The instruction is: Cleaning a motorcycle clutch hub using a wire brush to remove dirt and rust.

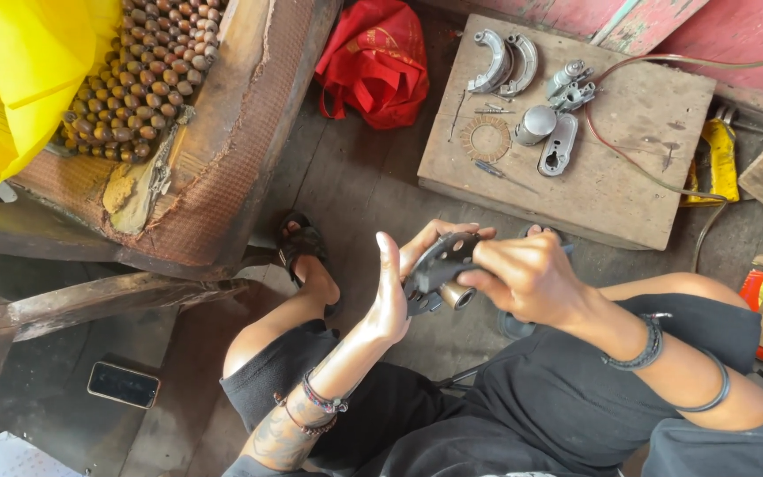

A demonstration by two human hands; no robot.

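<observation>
Both hands [461, 278] grip a dark metal plate [439, 265] (brake shoes [505, 62] lie apart)

Soft, even daylight across the scene, brightest on the yellow cloth [19, 79] at upper left; shadows are faint, focus is sharp, with slight wide-angle bending at the edges.

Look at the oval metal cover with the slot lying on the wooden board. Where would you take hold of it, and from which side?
Take the oval metal cover across its narrow middle, coming straight down from above. It lies flat on the wooden board, so only its long edges offer a grip. The round metal cap crowds its left side, so probably pinch nearer the lower end, where the board is bare.
</observation>
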